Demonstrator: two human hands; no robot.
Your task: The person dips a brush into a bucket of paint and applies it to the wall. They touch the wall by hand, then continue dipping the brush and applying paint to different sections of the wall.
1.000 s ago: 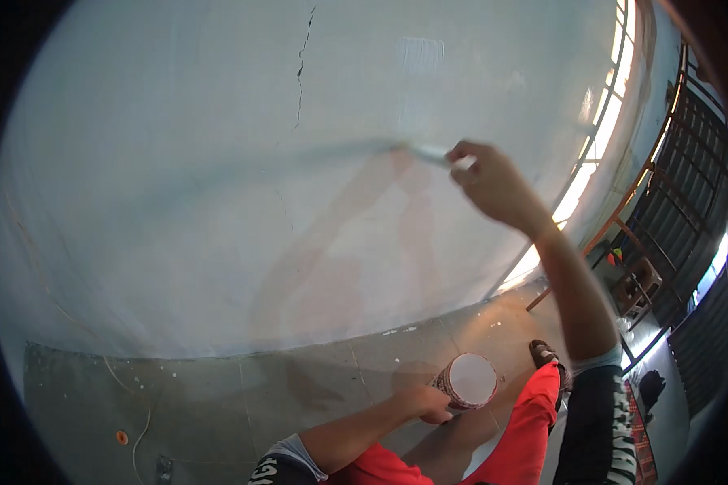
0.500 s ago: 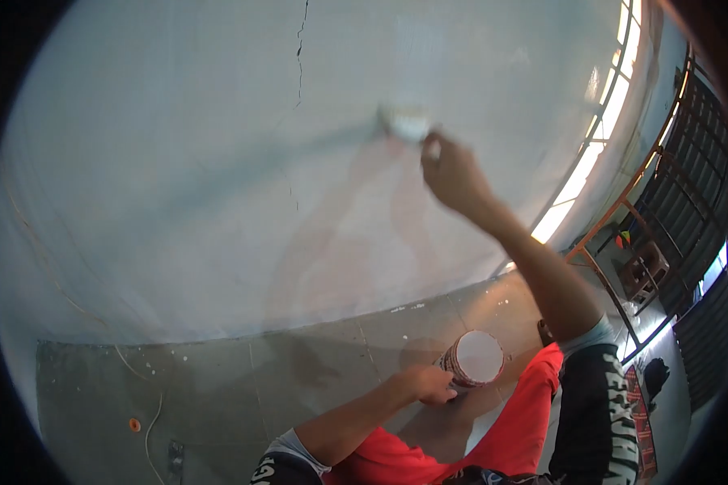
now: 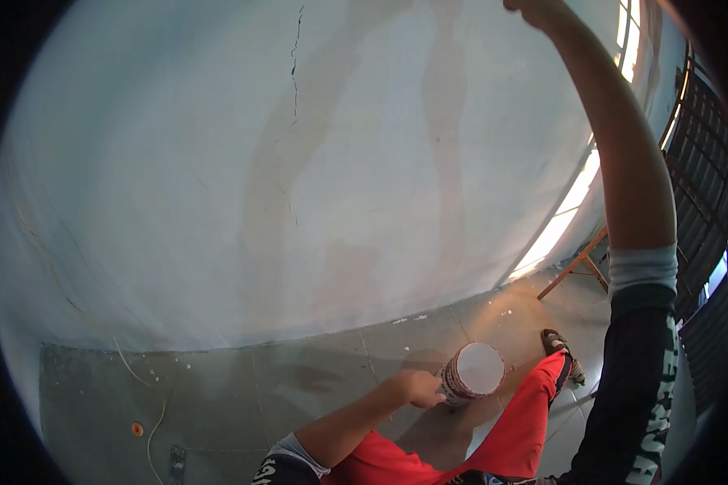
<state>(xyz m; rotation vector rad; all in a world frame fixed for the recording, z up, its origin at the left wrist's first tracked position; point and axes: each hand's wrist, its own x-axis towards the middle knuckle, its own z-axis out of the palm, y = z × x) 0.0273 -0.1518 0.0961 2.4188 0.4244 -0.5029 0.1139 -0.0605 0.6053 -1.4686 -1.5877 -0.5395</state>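
The left hand [image 3: 419, 389] has its fingers curled in a mostly closed grip against the side of a round bucket [image 3: 481, 368], at its left edge in the view. The bucket is held above the floor [image 3: 299, 396], its open mouth facing the camera and showing a pale, even white inside; its outer side is patterned in reddish and white marks.

The right hand [image 3: 532, 10] is raised to the top edge of the view, which cuts off part of it, so I cannot tell how far its grip is open or what it has hold of. Its arm stretches up in front of the wall [image 3: 178, 202], from a dark sleeve [image 3: 635, 372] with pale lettering and a light cuff.

Below the bucket in the view are red trousers [image 3: 522, 416], with a sandal [image 3: 555, 343] on the foot beside the bucket. The pale wall carries a thin, jagged crack [image 3: 294, 71] and the shadows of arms. A thin cord [image 3: 121, 356] trails down the wall at left and onto the grey floor, near a small orange ring [image 3: 137, 429]. White specks dot the floor along the wall. At right, a brownish frame [image 3: 570, 265] stands near a bright window [image 3: 562, 218] and dark corrugated sheeting [image 3: 701, 145].
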